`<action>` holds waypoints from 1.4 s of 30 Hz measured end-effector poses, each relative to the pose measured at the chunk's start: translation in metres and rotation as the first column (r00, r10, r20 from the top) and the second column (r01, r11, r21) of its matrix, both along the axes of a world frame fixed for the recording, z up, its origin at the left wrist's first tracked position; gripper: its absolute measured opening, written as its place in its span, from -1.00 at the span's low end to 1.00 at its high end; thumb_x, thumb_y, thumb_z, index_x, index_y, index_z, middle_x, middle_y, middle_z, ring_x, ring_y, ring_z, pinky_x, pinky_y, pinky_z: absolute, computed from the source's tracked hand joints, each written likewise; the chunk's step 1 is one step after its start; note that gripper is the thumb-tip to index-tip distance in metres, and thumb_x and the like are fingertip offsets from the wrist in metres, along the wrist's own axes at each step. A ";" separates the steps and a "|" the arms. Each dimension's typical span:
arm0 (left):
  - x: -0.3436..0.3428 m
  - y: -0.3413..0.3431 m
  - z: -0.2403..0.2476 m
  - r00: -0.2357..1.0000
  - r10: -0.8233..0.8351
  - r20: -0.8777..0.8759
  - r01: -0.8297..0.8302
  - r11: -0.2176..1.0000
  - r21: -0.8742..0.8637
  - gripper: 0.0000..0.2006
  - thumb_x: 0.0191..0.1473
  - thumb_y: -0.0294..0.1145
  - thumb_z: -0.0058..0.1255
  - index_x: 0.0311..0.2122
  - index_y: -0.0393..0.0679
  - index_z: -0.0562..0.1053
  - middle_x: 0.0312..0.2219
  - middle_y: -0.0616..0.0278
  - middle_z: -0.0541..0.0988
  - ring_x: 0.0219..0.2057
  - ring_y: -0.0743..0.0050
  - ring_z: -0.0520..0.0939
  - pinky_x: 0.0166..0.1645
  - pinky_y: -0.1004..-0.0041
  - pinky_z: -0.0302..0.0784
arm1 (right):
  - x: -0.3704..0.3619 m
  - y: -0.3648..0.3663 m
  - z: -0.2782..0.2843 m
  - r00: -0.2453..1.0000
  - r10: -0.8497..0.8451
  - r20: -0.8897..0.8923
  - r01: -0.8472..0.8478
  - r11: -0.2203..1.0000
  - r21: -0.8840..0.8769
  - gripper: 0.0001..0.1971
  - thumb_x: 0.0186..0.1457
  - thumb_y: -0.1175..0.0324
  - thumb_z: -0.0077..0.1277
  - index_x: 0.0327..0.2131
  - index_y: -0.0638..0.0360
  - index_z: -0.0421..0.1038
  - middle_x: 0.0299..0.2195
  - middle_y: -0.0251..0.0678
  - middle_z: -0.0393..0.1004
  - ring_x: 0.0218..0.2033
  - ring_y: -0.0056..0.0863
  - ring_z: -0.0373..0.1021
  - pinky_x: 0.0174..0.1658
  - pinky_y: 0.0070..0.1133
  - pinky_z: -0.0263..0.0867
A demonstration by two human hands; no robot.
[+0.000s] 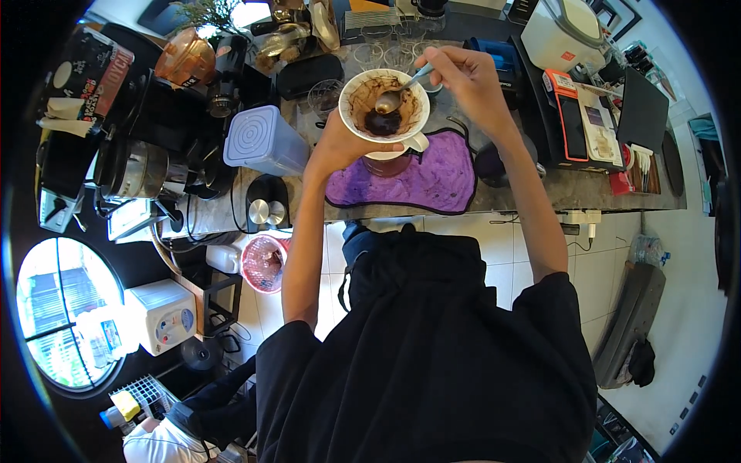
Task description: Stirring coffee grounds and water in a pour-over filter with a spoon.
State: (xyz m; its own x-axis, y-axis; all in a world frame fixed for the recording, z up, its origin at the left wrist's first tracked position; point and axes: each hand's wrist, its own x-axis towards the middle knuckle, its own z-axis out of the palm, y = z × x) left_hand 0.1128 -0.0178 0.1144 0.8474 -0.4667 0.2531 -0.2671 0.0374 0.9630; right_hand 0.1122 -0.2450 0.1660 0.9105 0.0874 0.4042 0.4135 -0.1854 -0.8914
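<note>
My left hand (340, 147) is wrapped round the side of a white cup (423, 108) with a handle. Brown streaks coat its inner wall, and something dark lies at the bottom. Above the cup, my right hand (471, 81) pinches a metal spoon (389, 101) by its handle, its bowl tilted down inside the rim. Beneath the cup, a purple cloth (440, 174) with black edging lies on the counter. A reddish-brown round vessel (387, 167) shows between cup and cloth, mostly hidden; whether the cup touches it I cannot tell.
Several clear glasses (369, 55) stand behind the cup. A lidded plastic container (266, 143) is on the left, near a small scale (267, 204). A black tray (575, 127) with boxes lies right. A pink basket (264, 264) stands on the floor; another person (166, 441) is lower left.
</note>
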 end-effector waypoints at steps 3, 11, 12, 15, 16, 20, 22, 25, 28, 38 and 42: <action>0.001 -0.001 0.001 1.000 -0.008 0.011 0.007 1.000 0.023 -0.22 -0.39 -0.43 0.54 0.04 -0.28 0.40 -0.09 0.20 0.58 -0.07 0.50 0.55 0.09 0.42 0.45 | 0.000 0.002 -0.014 0.999 -0.048 -0.019 0.046 0.994 -0.100 -0.71 0.25 0.22 -0.02 -0.32 0.23 0.61 -0.65 -0.49 0.39 -0.55 -0.76 0.28 -0.48 -0.70 0.16; 0.003 0.004 -0.002 0.999 -0.042 0.002 0.042 0.992 0.118 -0.14 -0.36 -0.48 0.53 0.13 -0.25 0.32 0.01 0.19 0.51 0.01 0.44 0.52 0.15 0.35 0.44 | -0.001 0.000 -0.019 0.955 0.044 -0.294 0.007 0.985 0.170 -0.67 0.27 0.18 -0.01 -0.35 0.24 0.61 -0.62 -0.55 0.36 -0.55 -0.84 0.16 -0.46 -0.78 0.04; 0.001 0.004 0.001 1.000 -0.031 0.003 0.030 0.992 0.119 -0.14 -0.36 -0.48 0.53 0.13 -0.25 0.32 0.01 0.19 0.51 0.01 0.44 0.52 0.15 0.36 0.44 | -0.001 -0.001 -0.016 0.972 0.030 -0.235 0.011 0.985 0.173 -0.67 0.27 0.18 -0.02 -0.34 0.25 0.61 -0.62 -0.55 0.36 -0.57 -0.83 0.16 -0.48 -0.76 0.05; 0.001 0.004 0.001 1.000 -0.019 0.014 0.017 0.995 0.101 -0.15 -0.35 -0.47 0.53 0.13 -0.25 0.32 0.01 0.19 0.51 0.01 0.45 0.52 0.15 0.36 0.45 | 0.001 -0.003 -0.007 0.990 0.024 -0.139 0.001 0.984 0.177 -0.66 0.27 0.17 -0.02 -0.34 0.26 0.61 -0.62 -0.55 0.37 -0.58 -0.83 0.16 -0.51 -0.73 0.05; 0.001 0.004 0.001 1.000 -0.018 0.023 0.016 0.996 0.082 -0.15 -0.35 -0.48 0.52 0.13 -0.25 0.32 0.01 0.19 0.51 0.00 0.45 0.53 0.14 0.36 0.45 | 0.002 -0.003 -0.006 0.994 0.033 -0.106 -0.014 0.984 0.178 -0.66 0.27 0.17 -0.02 -0.34 0.25 0.61 -0.62 -0.55 0.37 -0.58 -0.83 0.16 -0.51 -0.74 0.05; 0.000 0.000 0.001 1.000 0.014 0.014 -0.014 0.999 0.031 -0.21 -0.40 -0.41 0.54 0.04 -0.29 0.39 -0.09 0.20 0.58 -0.08 0.51 0.56 0.09 0.42 0.45 | 0.006 -0.002 -0.013 0.999 -0.014 -0.030 0.015 0.999 0.040 -0.67 0.26 0.18 -0.02 -0.35 0.25 0.61 -0.63 -0.54 0.38 -0.60 -0.82 0.17 -0.52 -0.73 0.06; 0.001 0.001 0.000 1.000 0.007 0.024 -0.009 0.997 0.072 -0.22 -0.41 -0.41 0.54 0.03 -0.29 0.41 -0.10 0.20 0.59 -0.09 0.52 0.56 0.09 0.43 0.44 | 0.005 0.001 -0.021 0.999 -0.041 -0.018 0.040 0.999 -0.034 -0.69 0.25 0.21 0.00 -0.37 0.25 0.61 -0.64 -0.53 0.39 -0.60 -0.82 0.18 -0.52 -0.73 0.06; 0.002 0.002 -0.004 1.000 0.016 0.021 -0.018 0.996 0.090 -0.24 -0.40 -0.40 0.54 0.01 -0.28 0.42 -0.12 0.20 0.60 -0.10 0.52 0.57 0.08 0.43 0.45 | 0.002 0.006 -0.030 0.994 -0.067 -0.087 0.064 0.997 -0.040 -0.70 0.24 0.23 0.01 -0.37 0.25 0.61 -0.65 -0.51 0.40 -0.61 -0.81 0.20 -0.52 -0.73 0.06; 0.001 0.002 -0.004 0.998 0.021 0.057 -0.025 0.998 0.063 -0.24 -0.39 -0.39 0.53 0.01 -0.27 0.42 -0.12 0.20 0.60 -0.12 0.52 0.57 0.06 0.43 0.46 | -0.001 0.006 -0.029 0.984 -0.013 -0.178 0.027 0.996 0.080 -0.70 0.25 0.22 0.00 -0.36 0.25 0.61 -0.64 -0.50 0.40 -0.60 -0.81 0.21 -0.52 -0.73 0.07; 0.000 0.001 -0.002 1.000 0.014 0.026 -0.015 1.000 0.023 -0.22 -0.40 -0.36 0.55 0.03 -0.28 0.42 -0.13 0.20 0.60 -0.11 0.51 0.57 0.06 0.42 0.47 | -0.001 0.000 0.004 1.000 -0.014 -0.016 0.015 0.997 0.074 -0.67 0.27 0.19 0.00 -0.36 0.27 0.60 -0.63 -0.51 0.39 -0.57 -0.82 0.21 -0.51 -0.73 0.07; 0.000 0.001 -0.001 0.997 0.029 0.069 -0.035 0.996 0.086 -0.23 -0.40 -0.36 0.54 0.01 -0.29 0.43 -0.12 0.19 0.60 -0.11 0.50 0.58 0.06 0.42 0.47 | 0.008 -0.002 -0.011 0.999 -0.014 0.042 0.016 0.998 -0.061 -0.67 0.27 0.19 -0.02 -0.35 0.27 0.60 -0.64 -0.49 0.39 -0.56 -0.80 0.23 -0.50 -0.69 0.10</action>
State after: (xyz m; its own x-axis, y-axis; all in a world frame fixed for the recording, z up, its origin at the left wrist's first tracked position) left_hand 0.1131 -0.0163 0.1129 0.8445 -0.4625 0.2699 -0.3311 -0.0549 0.9420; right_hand 0.1198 -0.2473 0.1546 0.8942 0.0998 0.4363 0.4471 -0.2457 -0.8601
